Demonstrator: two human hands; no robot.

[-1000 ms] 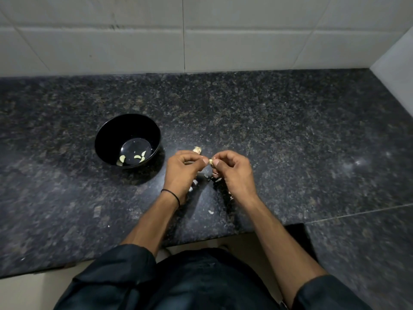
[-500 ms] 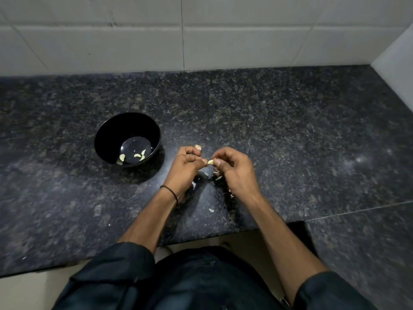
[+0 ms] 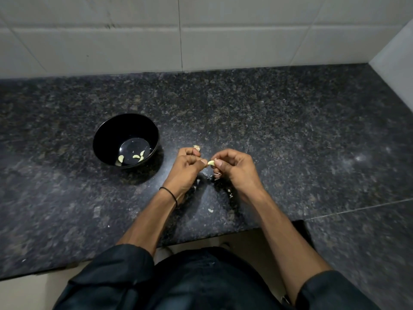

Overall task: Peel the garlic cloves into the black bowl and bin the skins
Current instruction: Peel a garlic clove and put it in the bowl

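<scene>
On our far left the black bowl [image 3: 125, 140] sits on the bench [image 3: 290, 135] with a few peeled cloves [image 3: 134, 156] in its bottom. Next comes our left hand [image 3: 186, 170], curled shut, something small and brownish poking above its fingers. Just right of it, our right hand [image 3: 234, 167] pinches the garlic cloves' latest one, a pale clove [image 3: 211, 162], lying crosswise and pointing leftward. Bowl-ward means left, and the left hand sits nearer.

Dark speckled granite counter [image 3: 290, 135]; pale tiled wall [image 3: 134, 41] behind; white side panel [image 3: 395, 54] right.
</scene>
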